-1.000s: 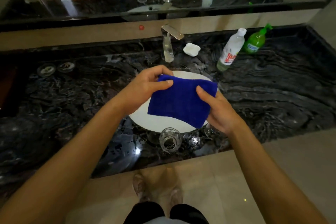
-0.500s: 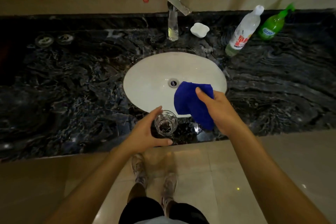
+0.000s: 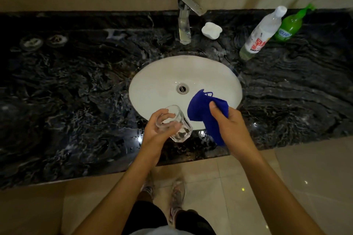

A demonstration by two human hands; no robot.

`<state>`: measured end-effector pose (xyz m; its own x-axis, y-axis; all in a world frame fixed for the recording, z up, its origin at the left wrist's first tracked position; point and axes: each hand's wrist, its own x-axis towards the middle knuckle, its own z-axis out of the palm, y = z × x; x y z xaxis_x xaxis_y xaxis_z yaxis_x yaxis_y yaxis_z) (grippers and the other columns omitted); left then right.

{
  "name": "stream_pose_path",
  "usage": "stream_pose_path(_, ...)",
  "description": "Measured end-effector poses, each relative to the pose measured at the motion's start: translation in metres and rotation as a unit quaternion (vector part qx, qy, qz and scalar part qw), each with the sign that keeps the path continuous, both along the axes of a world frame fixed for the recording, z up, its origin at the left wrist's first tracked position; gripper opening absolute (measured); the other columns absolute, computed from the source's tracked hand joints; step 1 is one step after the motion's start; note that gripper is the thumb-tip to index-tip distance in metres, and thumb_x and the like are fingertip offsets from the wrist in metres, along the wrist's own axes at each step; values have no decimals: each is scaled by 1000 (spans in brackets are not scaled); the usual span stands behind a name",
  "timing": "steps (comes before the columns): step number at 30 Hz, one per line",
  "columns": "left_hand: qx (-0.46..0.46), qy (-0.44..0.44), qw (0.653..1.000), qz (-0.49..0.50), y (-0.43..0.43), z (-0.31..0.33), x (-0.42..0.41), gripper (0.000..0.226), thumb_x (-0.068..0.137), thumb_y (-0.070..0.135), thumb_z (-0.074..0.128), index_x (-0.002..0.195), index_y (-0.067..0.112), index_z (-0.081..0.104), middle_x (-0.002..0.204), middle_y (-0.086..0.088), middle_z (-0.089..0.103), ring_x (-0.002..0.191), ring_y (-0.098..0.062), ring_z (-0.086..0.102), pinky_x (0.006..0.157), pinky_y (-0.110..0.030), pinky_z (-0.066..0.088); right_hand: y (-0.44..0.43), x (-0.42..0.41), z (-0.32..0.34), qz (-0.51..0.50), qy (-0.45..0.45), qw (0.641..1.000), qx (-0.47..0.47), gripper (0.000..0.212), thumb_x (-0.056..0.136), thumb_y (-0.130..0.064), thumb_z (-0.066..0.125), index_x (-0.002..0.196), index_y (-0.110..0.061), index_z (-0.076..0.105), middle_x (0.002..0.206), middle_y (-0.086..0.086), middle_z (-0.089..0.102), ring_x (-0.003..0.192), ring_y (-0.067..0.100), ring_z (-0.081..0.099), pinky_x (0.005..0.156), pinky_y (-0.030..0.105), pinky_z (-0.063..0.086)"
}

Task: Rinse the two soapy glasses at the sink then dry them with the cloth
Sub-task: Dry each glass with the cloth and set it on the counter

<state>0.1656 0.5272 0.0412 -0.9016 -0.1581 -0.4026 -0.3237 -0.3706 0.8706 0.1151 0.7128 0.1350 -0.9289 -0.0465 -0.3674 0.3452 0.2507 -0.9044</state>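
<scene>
My left hand [image 3: 158,131] grips a clear glass [image 3: 176,124], lifted and tilted over the front rim of the white oval sink [image 3: 162,74]. My right hand [image 3: 227,122] holds a bunched blue cloth [image 3: 202,108] just right of the glass, with a fold hanging below the hand. Cloth and glass are close but apart. The second glass is hidden, likely behind my right hand and the cloth. The chrome faucet [image 3: 185,23] stands behind the sink; no water runs.
A white soap dish [image 3: 211,30] sits right of the faucet. A white bottle [image 3: 261,34] and a green bottle [image 3: 291,25] stand at the back right of the dark marble counter [image 3: 76,101]. Two round metal caps [image 3: 44,41] lie at the back left.
My left hand let go of the cloth, reached down to the glass at the counter's front edge, and lifted and tilted it. My right hand kept the cloth, now bunched.
</scene>
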Motion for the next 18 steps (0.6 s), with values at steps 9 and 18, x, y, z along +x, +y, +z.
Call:
stream_pose_path(9,175,-6,985,-13,-45,56,-48,75,87,45,75,148,8,49,145,-25,56,130,-39,56,104,-51,46,-90,3,15,139,177,974,22,45,104,-39,50,148,-44,43,155,-11,49,143,1,42,117,28,39)
stream_pose_path(18,264,-20,963,-47,-93,91,-54,64,92,62,53,131,14,69,136,-15,66,124,-26,64,108,-44,49,-153,-9,22,51,371,920,117,30,102,-28,55,125,-17,72,138,-4,61,128,9,53,103,45,49)
